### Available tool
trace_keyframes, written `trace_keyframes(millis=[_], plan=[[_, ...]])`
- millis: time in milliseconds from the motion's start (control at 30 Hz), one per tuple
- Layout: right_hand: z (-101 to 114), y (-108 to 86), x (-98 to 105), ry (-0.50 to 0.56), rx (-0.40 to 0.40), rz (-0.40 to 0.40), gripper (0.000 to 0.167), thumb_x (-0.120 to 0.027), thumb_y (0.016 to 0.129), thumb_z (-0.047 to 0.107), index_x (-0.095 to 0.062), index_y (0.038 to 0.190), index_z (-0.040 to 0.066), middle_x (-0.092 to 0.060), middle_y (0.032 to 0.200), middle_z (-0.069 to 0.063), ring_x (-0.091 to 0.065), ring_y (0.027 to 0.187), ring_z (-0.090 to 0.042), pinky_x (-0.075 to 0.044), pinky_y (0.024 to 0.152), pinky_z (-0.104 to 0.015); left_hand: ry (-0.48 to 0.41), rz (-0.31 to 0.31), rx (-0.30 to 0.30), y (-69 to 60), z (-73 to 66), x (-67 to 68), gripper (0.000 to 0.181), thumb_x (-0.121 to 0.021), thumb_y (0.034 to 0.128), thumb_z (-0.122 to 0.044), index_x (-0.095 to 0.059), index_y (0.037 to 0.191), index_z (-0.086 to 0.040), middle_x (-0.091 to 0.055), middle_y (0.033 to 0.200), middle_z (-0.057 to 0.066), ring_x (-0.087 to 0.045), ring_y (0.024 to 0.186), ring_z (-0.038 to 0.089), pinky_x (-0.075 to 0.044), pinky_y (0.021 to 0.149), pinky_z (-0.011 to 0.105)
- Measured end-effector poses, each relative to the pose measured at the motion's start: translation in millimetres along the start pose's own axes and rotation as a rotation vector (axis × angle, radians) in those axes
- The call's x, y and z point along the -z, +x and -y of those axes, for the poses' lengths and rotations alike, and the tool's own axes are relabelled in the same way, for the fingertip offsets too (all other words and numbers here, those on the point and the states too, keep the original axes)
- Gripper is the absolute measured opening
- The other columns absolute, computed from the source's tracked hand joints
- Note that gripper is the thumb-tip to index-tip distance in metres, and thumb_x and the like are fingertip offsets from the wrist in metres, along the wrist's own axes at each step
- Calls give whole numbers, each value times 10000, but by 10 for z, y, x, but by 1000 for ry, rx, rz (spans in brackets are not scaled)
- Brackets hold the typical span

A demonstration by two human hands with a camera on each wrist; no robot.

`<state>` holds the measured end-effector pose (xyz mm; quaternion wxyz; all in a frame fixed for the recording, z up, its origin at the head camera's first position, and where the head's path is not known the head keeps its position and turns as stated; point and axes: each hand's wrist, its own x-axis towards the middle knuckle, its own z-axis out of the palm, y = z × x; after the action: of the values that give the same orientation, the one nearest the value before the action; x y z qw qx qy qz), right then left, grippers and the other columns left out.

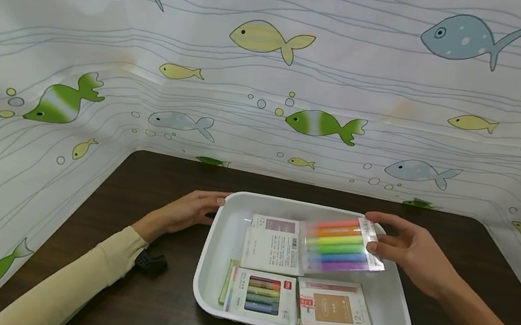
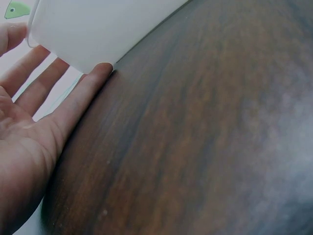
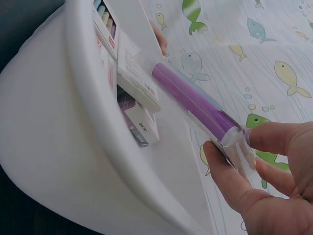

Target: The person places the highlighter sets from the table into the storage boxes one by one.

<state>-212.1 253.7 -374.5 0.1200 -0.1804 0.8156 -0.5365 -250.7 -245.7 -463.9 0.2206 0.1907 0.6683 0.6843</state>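
My right hand (image 1: pixel 406 250) pinches the right end of a clear pack of rainbow-coloured markers (image 1: pixel 336 247) between thumb and fingers. The pack is tilted above the right half of a white plastic basin (image 1: pixel 209 269). In the right wrist view, a purple marker (image 3: pixel 195 103) shows along the pack's near edge. At the basin's left side is my left hand (image 1: pixel 187 210), its fingers fairly straight against the outer wall and its thumb by the rim. Inside the basin lie a white box with a barcode (image 1: pixel 271 250), a windowed box of coloured sticks (image 1: pixel 264 295) and a white-and-tan box (image 1: pixel 334 307).
The basin stands on a dark wooden table (image 1: pixel 154 305). A fish-patterned sheet (image 1: pixel 253 144) rises behind the table and along both sides. Another box with a purple panel (image 1: pixel 281 225) lies partly under the barcode box. Black straps are around both wrists.
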Motion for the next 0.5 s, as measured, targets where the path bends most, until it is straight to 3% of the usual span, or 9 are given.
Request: trace_keyframes(millis=[500], plan=[[37, -30, -70, 22, 35, 29, 637, -768, 938, 173, -465, 1491, 82, -587, 1338, -247, -685, 1078, -299, -575, 837, -416, -7, -11, 0, -15, -17, -25, 513, -492, 1101, -261, -402, 1569, -70, -407, 1574, 129, -471, 1369, 318, -452, 1031, 547]])
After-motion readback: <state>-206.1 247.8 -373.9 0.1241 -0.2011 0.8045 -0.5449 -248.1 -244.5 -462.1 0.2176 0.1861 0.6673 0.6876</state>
